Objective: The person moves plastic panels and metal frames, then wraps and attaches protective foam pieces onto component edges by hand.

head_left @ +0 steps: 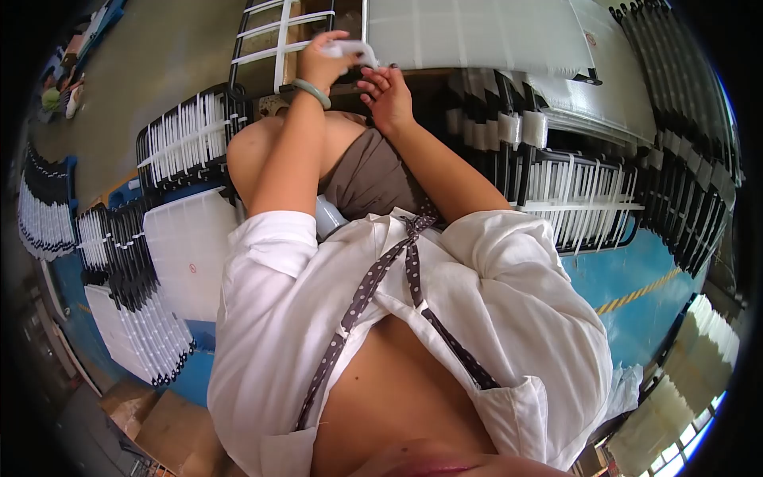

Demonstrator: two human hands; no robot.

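Note:
My left hand (319, 65), with a pale green bangle on its wrist, is closed around a looped white strap (359, 52), slightly blurred by motion. The strap runs across to the fingertips of my right hand (388, 99), which is turned palm up with curled fingers pinching near its end. Just beyond my left hand is a black tubular frame (236, 60) crossed by white bands (282, 48). A translucent, ribbed white panel (477, 36) lies beyond my right hand, its near edge close to the fingers.
Strapped black frames stand at left (187, 131) and right (584, 195) of my legs. Stacked folded frames (691, 175) line the far right, with more bundles (131, 278) at left. Cardboard boxes (171, 429) sit lower left. Another person (54, 97) is far off, upper left.

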